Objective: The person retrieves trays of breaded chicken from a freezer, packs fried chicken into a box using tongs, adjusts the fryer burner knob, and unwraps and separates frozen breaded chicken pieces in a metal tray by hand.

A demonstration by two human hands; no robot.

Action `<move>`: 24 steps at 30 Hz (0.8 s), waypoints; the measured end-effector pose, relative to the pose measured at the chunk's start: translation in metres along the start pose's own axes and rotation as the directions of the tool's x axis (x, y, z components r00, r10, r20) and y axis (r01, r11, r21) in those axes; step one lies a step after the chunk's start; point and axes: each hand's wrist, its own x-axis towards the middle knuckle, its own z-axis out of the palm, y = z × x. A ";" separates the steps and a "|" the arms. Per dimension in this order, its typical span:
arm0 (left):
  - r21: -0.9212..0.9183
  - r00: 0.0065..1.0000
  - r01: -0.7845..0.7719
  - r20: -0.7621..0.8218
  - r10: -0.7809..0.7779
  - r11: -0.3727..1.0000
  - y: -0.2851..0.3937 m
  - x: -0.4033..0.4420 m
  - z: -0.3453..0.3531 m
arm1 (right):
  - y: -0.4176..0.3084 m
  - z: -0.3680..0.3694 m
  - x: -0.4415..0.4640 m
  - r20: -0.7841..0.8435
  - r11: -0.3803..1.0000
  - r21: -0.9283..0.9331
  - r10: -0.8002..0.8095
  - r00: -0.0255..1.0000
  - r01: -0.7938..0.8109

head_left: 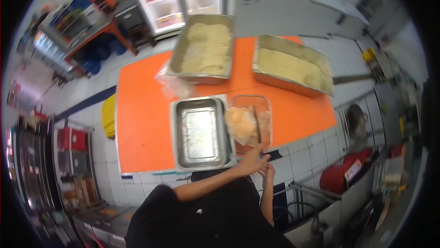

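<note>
My left hand (250, 162) reaches across my body to the near edge of a clear rectangular container (269, 133). Its fingers look apart, and I see nothing held in them. Close below it is my right hand (269, 173), fingers partly spread and slightly blurred; whether the two hands touch I cannot tell. Inside the clear container lie a pale orange, bag-like lump (240, 124) and a long brown stick-like piece (257, 124), whose kind is unclear. Left of it stands a deep steel pan (174, 133) with a shiny bare bottom.
Two large metal pans, one at the back (232, 46) and one at the right (284, 85), hold pale, dough-like material. Crumpled clear plastic (176, 83) lies beside the back pan. Everything stands on an orange table (142, 124). A red bag-like item (337, 174) is at the right.
</note>
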 end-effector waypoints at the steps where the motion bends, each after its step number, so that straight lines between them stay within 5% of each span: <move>1: -0.132 0.992 0.070 0.117 -0.055 0.989 0.023 -0.009 -0.018 | -0.001 -0.007 0.007 -0.047 0.999 0.033 -0.006 0.999 0.008; 6: -0.128 0.944 0.200 0.290 -0.156 0.971 0.091 -0.026 -0.065 | -0.005 -0.030 0.038 0.026 0.994 -0.065 0.093 0.995 -0.091; 8: 0.293 0.962 0.127 0.195 -0.190 0.947 0.112 -0.024 -0.075 | 0.006 -0.047 0.042 -0.001 0.986 -0.094 0.139 0.990 -0.139; 11: 0.417 0.979 0.136 0.082 -0.187 0.899 0.119 -0.012 -0.078 | 0.025 -0.084 0.034 -0.070 0.934 -0.236 0.259 0.963 -0.268; 13: 0.443 0.990 0.077 0.069 -0.119 0.893 0.107 0.000 -0.075 | 0.066 -0.135 0.033 -0.040 0.920 -0.183 0.345 0.938 -0.347; 15: 0.247 0.988 0.122 0.057 -0.140 0.961 0.096 0.020 -0.071 | 0.081 -0.160 0.013 -0.240 0.840 -0.322 0.373 0.896 -0.436; 17: 0.152 0.993 0.094 0.060 -0.104 0.984 0.071 0.034 -0.065 | 0.124 -0.224 0.009 0.036 0.524 -0.850 0.168 0.985 -0.058; 19: 0.427 0.988 0.083 0.081 -0.129 0.900 0.066 0.046 -0.061 | 0.156 -0.279 0.015 0.420 -0.099 -0.897 0.118 0.900 0.431; 22: 0.351 0.987 0.072 0.112 -0.118 0.933 0.106 0.065 -0.052 | 0.136 -0.300 0.002 0.365 0.036 -0.929 -0.093 0.927 0.369; 23: 0.245 0.985 0.080 0.128 -0.114 0.966 0.113 0.067 -0.044 | 0.129 -0.308 0.012 0.229 0.192 -0.955 0.000 0.974 0.224; 24: 0.286 0.989 0.044 0.126 -0.083 0.957 0.123 0.072 -0.037 | 0.138 -0.326 0.029 -0.009 0.475 -0.875 0.176 0.984 -0.093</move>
